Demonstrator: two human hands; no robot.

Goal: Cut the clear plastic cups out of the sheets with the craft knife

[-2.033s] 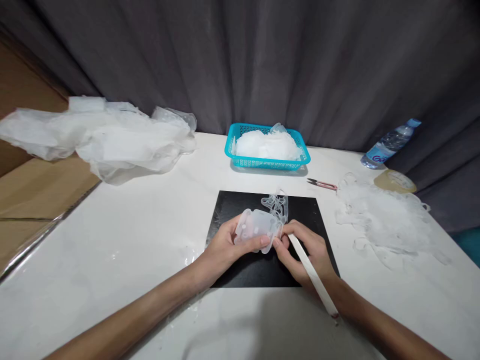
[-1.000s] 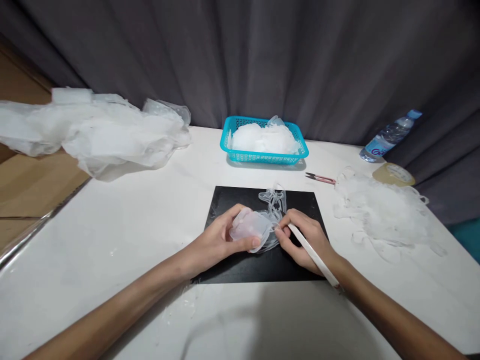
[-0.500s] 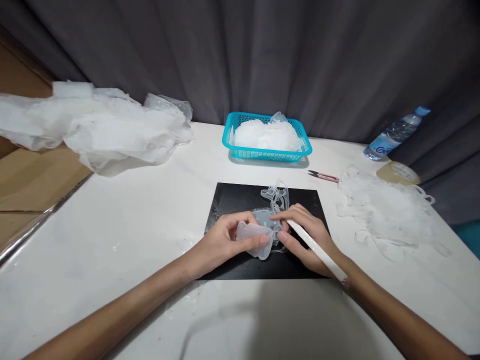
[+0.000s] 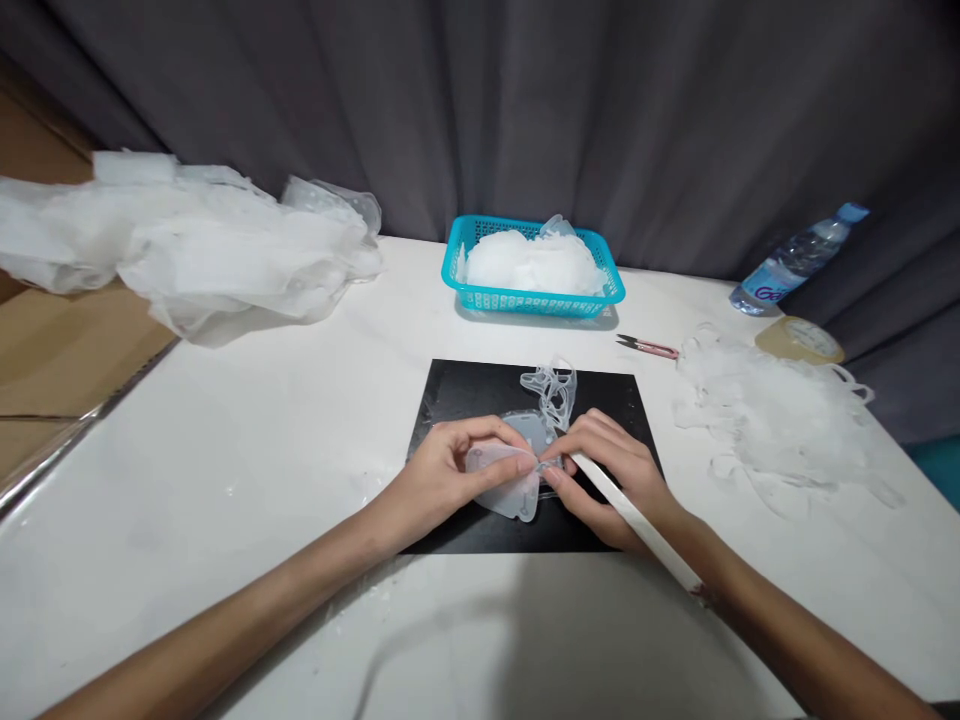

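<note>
Left hand (image 4: 454,470) pinches a translucent piece (image 4: 511,497), right hand (image 4: 628,478) seems clamped on a white-handled tool (image 4: 637,525)

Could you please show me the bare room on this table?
The table between the white heap, black mat and left forearm; also below the mat, left of the right forearm. Crowded: under both hands, and the right side, with snips, scraps, tape and bottle.

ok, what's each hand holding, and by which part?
Left hand: translucent plastic piece, by its upper right edge. Right hand: white-handled tool, near its dark-tipped front end.
</note>
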